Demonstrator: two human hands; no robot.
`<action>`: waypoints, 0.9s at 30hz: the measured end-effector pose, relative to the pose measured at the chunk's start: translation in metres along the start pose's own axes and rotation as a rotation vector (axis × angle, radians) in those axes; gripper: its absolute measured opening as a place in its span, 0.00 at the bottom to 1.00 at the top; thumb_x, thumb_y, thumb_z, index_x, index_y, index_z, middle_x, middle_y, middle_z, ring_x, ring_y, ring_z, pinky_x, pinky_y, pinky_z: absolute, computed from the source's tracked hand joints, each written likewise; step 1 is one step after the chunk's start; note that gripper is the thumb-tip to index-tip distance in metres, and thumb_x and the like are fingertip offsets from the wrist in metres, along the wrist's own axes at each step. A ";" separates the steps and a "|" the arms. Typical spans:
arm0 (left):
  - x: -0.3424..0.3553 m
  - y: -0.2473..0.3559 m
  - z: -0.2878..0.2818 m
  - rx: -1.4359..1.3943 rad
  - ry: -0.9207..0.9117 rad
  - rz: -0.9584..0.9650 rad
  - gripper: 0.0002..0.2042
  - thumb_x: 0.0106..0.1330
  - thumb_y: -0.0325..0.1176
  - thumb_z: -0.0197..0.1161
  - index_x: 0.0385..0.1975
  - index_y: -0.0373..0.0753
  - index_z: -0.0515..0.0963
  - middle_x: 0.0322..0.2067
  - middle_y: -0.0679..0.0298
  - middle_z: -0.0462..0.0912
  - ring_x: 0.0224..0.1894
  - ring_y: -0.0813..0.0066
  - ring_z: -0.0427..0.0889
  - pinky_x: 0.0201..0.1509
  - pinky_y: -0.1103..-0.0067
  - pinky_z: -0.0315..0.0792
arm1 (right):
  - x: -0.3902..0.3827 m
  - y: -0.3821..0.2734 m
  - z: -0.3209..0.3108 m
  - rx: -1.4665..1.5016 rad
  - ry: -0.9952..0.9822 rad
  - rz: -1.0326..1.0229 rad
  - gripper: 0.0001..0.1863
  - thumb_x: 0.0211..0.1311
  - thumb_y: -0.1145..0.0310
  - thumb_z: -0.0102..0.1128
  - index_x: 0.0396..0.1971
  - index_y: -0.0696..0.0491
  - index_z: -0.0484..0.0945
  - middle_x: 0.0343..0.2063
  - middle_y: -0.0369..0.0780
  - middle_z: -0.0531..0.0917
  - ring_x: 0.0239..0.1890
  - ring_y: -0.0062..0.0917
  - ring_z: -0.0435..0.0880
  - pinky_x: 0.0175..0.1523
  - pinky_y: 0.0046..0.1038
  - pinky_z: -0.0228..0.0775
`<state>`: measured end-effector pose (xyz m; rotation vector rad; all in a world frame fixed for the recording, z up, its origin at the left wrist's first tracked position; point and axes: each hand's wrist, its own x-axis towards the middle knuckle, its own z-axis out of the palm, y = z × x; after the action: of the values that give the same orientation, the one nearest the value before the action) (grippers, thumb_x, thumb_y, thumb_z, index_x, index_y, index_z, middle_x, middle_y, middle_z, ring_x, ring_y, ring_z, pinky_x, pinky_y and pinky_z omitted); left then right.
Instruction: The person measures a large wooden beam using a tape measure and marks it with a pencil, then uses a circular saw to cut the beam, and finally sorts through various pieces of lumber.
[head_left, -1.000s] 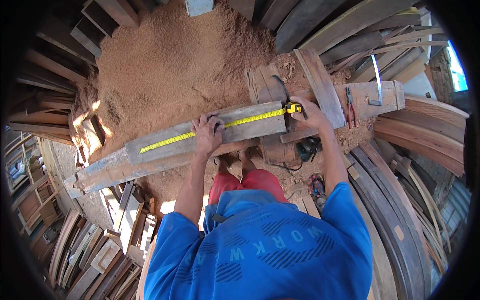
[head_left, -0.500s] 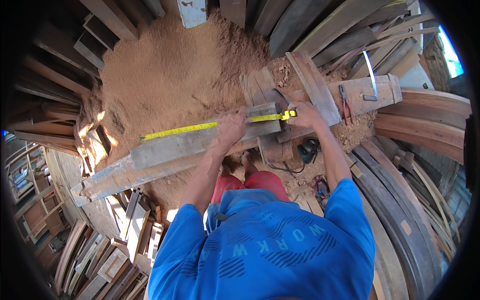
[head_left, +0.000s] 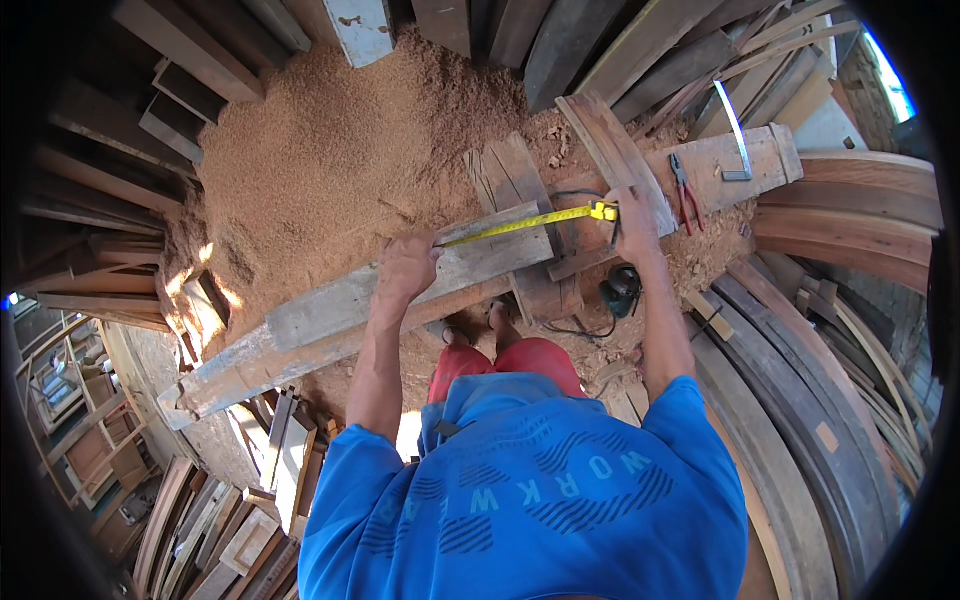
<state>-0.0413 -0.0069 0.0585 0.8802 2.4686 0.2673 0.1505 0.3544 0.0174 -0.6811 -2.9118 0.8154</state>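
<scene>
My right hand [head_left: 630, 228] grips the yellow tape measure [head_left: 604, 212] near the right end of a weathered grey board [head_left: 500, 257]. The yellow blade [head_left: 525, 226] runs leftward to my left hand [head_left: 408, 266], whose closed fingers hold it at the board's far edge. The board lies along a longer plank [head_left: 225, 375] over a wooden crosspiece [head_left: 505, 170]. Right of my right hand are red-handled pliers [head_left: 688, 196] and a metal L-shaped tool [head_left: 740, 140], both on a plank. A dark green power tool [head_left: 620, 298] with a cord sits below, partly behind my right forearm.
A sawdust heap [head_left: 310, 150] lies beyond the board, ringed by upright timbers [head_left: 630, 60]. Stacked curved planks [head_left: 840, 215] stand at the right, long dark boards [head_left: 800, 390] at the lower right, and assorted offcuts [head_left: 250, 545] at the lower left. My feet are under the board's near edge.
My left hand moved right and up, then back left. The tape no longer shows left of it, only the stretch between my hands. My right hand rose slightly with the case.
</scene>
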 end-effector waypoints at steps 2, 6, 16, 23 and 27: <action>0.009 -0.003 0.007 -0.001 0.072 0.015 0.08 0.68 0.39 0.67 0.41 0.44 0.84 0.39 0.53 0.86 0.49 0.49 0.83 0.54 0.54 0.70 | 0.000 0.020 -0.011 -0.077 0.108 0.033 0.23 0.49 0.72 0.74 0.46 0.48 0.75 0.45 0.51 0.76 0.52 0.53 0.75 0.55 0.47 0.69; 0.025 0.037 0.015 0.001 0.205 0.128 0.09 0.67 0.38 0.67 0.43 0.44 0.85 0.40 0.54 0.87 0.48 0.51 0.84 0.54 0.56 0.73 | -0.004 0.036 -0.028 -0.179 0.176 0.135 0.25 0.48 0.73 0.74 0.48 0.48 0.75 0.47 0.50 0.76 0.52 0.52 0.74 0.56 0.47 0.69; 0.064 0.084 0.075 -0.462 -0.033 0.242 0.08 0.65 0.33 0.66 0.42 0.42 0.86 0.44 0.53 0.87 0.50 0.48 0.84 0.57 0.61 0.77 | -0.013 0.025 -0.019 -0.133 0.242 0.103 0.23 0.47 0.73 0.75 0.45 0.52 0.78 0.44 0.49 0.77 0.50 0.49 0.76 0.54 0.45 0.70; 0.063 0.075 0.081 -0.573 0.113 0.401 0.08 0.63 0.31 0.68 0.39 0.36 0.85 0.41 0.53 0.87 0.45 0.49 0.85 0.52 0.63 0.79 | -0.008 0.016 -0.015 -0.162 0.109 0.109 0.20 0.51 0.73 0.70 0.47 0.51 0.79 0.46 0.49 0.78 0.52 0.50 0.76 0.54 0.46 0.71; 0.065 0.069 0.088 -0.658 0.155 0.299 0.08 0.64 0.29 0.69 0.40 0.36 0.85 0.39 0.52 0.87 0.41 0.53 0.86 0.45 0.67 0.80 | -0.006 0.012 -0.012 -0.090 0.066 0.106 0.20 0.53 0.72 0.69 0.48 0.50 0.78 0.47 0.49 0.78 0.53 0.51 0.75 0.56 0.46 0.72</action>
<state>-0.0014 0.0892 -0.0183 0.9397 2.1346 1.2064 0.1620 0.3668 0.0225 -0.8597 -2.8890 0.6607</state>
